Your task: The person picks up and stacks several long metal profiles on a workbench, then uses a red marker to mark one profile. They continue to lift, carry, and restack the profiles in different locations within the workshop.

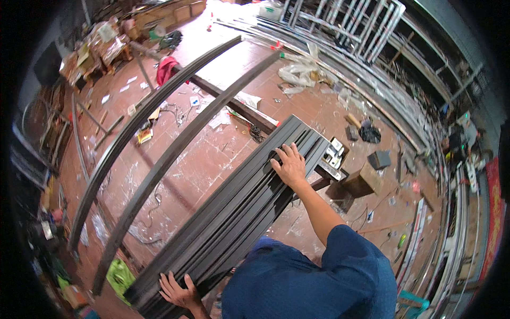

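Observation:
Long dark grey profiles [228, 204] lie side by side in a stack, running from the lower left to the middle right. On the far end of the stack rests my right hand [291, 166], its fingers spread over the ridged top. My left hand [179, 292] lies on the near end, fingers also apart. Neither hand is wrapped round anything. A small dark patch shows beside the right thumb; I cannot tell if it is shadow or an object.
Two long dark bars [159, 173] stretch across a support beam [234, 106] to the left. A wooden box [362, 181] stands beyond the stack on the right. Plastic wrap [297, 74] and scraps litter the tiled floor. Metal frames [345, 21] lean at the back.

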Action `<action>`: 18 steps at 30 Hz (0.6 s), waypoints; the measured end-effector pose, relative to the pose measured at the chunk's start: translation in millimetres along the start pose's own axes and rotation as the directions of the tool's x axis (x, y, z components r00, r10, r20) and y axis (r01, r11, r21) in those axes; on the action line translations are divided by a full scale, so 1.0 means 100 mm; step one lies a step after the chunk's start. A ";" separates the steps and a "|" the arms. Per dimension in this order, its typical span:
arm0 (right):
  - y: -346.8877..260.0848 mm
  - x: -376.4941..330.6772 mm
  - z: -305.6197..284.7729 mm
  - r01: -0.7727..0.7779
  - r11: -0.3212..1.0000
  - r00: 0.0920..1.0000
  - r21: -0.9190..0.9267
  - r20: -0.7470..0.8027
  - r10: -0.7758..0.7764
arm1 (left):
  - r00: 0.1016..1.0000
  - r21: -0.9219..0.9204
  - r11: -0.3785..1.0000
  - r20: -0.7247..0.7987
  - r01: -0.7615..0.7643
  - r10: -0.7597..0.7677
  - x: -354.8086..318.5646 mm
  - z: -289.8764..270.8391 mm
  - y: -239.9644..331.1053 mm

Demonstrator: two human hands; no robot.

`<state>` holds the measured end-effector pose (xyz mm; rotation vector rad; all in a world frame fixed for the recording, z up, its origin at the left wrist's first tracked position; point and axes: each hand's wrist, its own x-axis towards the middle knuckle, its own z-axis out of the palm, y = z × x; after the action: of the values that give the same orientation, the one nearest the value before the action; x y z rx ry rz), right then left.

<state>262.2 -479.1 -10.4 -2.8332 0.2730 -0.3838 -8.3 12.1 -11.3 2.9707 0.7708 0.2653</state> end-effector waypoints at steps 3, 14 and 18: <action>0.00 -0.01 -0.05 0.001 1.000 1.000 0.011 -0.016 -0.001 | 0.996 0.084 0.996 0.084 -0.019 0.012 0.05 0.03 -0.07; -0.02 0.05 -0.10 0.028 0.995 1.000 0.094 -0.016 -0.027 | 0.940 0.158 0.949 -0.166 -0.274 0.299 0.10 -0.16 0.14; 0.04 0.06 -0.09 0.003 0.988 1.000 0.155 0.029 -0.007 | 0.937 0.146 0.941 -0.126 -0.306 0.325 0.13 -0.16 0.18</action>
<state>264.3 -486.2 -1.6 -2.6851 0.2198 -0.3483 8.7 2.7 8.1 3.2155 0.3227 0.4758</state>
